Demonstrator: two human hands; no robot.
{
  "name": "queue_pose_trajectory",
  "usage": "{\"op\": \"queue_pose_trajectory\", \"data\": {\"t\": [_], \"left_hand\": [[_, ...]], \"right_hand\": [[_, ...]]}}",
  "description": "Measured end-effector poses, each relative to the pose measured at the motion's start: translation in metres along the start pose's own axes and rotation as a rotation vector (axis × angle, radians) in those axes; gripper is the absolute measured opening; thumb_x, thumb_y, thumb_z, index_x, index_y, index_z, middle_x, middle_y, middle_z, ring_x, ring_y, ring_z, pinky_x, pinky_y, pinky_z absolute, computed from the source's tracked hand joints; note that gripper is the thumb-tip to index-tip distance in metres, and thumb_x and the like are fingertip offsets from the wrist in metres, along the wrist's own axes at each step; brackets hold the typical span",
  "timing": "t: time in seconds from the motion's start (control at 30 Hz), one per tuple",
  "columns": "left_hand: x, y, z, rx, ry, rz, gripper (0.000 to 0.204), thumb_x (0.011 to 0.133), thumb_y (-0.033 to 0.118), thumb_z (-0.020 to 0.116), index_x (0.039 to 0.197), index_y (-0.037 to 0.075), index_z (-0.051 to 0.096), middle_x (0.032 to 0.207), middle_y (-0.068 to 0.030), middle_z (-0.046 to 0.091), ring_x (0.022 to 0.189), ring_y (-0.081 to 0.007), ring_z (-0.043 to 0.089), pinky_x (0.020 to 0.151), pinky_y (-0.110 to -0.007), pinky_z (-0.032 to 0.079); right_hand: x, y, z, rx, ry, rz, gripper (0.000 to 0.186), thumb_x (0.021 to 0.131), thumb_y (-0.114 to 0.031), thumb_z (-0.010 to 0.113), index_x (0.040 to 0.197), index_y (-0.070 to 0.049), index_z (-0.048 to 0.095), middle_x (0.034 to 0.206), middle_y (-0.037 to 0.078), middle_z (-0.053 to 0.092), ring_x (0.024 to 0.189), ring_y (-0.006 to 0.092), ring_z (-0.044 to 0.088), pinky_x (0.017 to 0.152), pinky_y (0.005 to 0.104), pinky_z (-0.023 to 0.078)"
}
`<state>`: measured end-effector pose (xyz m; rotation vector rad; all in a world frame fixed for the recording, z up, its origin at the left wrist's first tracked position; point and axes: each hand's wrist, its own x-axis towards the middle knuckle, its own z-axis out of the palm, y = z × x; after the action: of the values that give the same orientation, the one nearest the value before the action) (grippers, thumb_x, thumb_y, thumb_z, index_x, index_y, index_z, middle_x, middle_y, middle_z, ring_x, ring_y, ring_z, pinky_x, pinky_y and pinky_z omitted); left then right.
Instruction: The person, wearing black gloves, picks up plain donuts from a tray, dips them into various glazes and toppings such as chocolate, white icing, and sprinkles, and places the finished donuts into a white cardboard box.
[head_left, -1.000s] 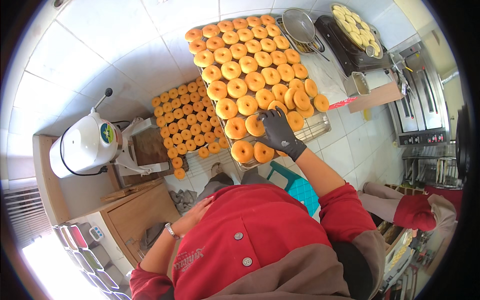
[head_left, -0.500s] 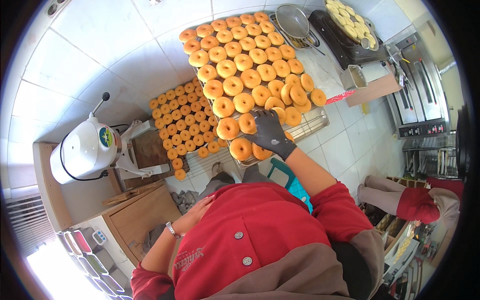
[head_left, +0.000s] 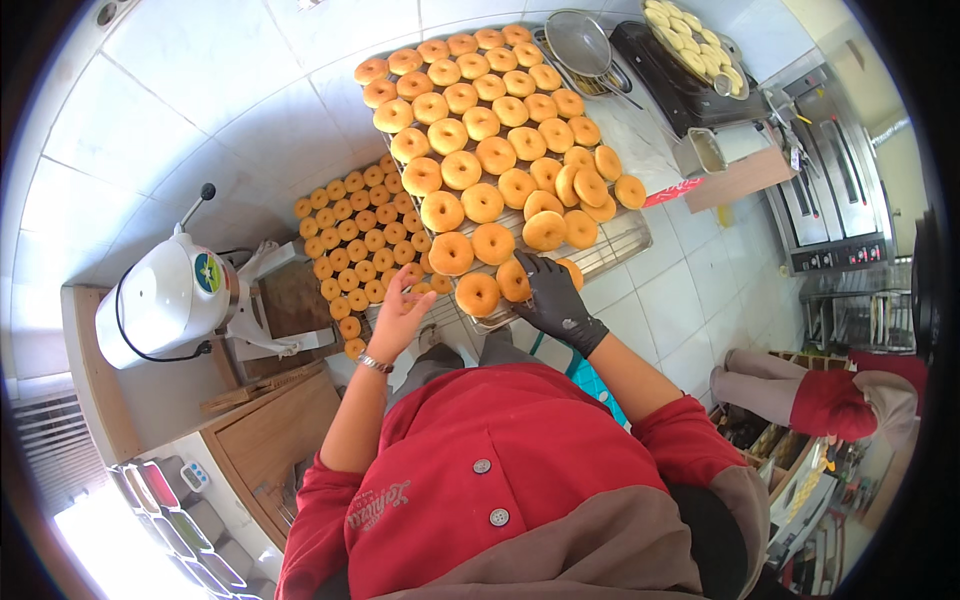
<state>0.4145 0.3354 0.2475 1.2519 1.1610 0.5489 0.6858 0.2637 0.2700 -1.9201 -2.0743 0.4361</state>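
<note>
1 bare left hand (head_left: 402, 314) has risen toward the doughnuts (head_left: 488, 160).

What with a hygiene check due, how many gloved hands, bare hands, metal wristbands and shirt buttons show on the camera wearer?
Gloved hand: 1
Bare hand: 1
Metal wristband: 1
Shirt buttons: 2
Total: 5

Before you, plump golden-brown ring doughnuts (head_left: 487, 160) lie mostly flat in rows across a wire rack (head_left: 622, 250), several piled and leaning together toward its right side, while nearest you a partly hidden doughnut (head_left: 512, 283) sits just beside a fully visible one.
</note>
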Motion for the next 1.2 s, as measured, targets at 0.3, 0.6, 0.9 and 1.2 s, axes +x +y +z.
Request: {"op": "queue_pose_trajectory", "data": {"t": [0.3, 0.6, 0.9, 1.2], "left_hand": [[0.008, 0.018, 0.038, -0.113, -0.006, -0.248, 0.103, 0.075, 0.018, 0.077, 0.146, 0.01, 0.002, 0.127, -0.0217, 0.039, 0.094, -0.0179, 0.059, 0.071, -0.03, 0.052], [0.011, 0.0, 0.04, -0.248, -0.151, -0.182, 0.107, 0.071, 0.003, 0.077, 0.145, 0.01, 0.0, 0.117, -0.0193, 0.043, 0.09, -0.0177, 0.06, 0.069, -0.028, 0.052], [0.013, 0.005, 0.044, -0.217, -0.089, -0.168, 0.107, 0.072, 0.004, 0.077, 0.146, 0.008, 0.001, 0.112, -0.0177, 0.049, 0.088, -0.0174, 0.061, 0.066, -0.026, 0.051], [0.008, -0.001, 0.043, -0.22, -0.057, -0.145, 0.106, 0.07, 0.013, 0.08, 0.145, 0.007, 0.005, 0.114, -0.0139, 0.047, 0.086, -0.0151, 0.058, 0.069, -0.028, 0.051]], "right_hand": [[-0.034, 0.028, -0.019, 0.048, -0.003, 0.397, 0.087, 0.066, -0.026, 0.076, 0.135, 0.004, 0.032, 0.121, 0.025, 0.049, 0.107, 0.0404, 0.05, 0.089, 0.0452, 0.045], [-0.024, 0.033, -0.022, 0.171, 0.018, 0.278, 0.076, 0.069, -0.028, 0.074, 0.129, 0.004, 0.041, 0.118, 0.024, 0.053, 0.106, 0.0367, 0.053, 0.088, 0.0441, 0.045], [0.045, 0.048, -0.034, 0.039, 0.204, 0.146, 0.06, 0.07, -0.027, 0.073, 0.12, 0.0, 0.054, 0.112, 0.02, 0.057, 0.106, 0.0345, 0.054, 0.09, 0.041, 0.044], [-0.002, 0.075, -0.059, 0.491, 0.343, 0.557, 0.05, 0.072, -0.023, 0.07, 0.113, 0.002, 0.058, 0.102, 0.019, 0.064, 0.094, 0.0294, 0.062, 0.083, 0.0359, 0.049]]}}
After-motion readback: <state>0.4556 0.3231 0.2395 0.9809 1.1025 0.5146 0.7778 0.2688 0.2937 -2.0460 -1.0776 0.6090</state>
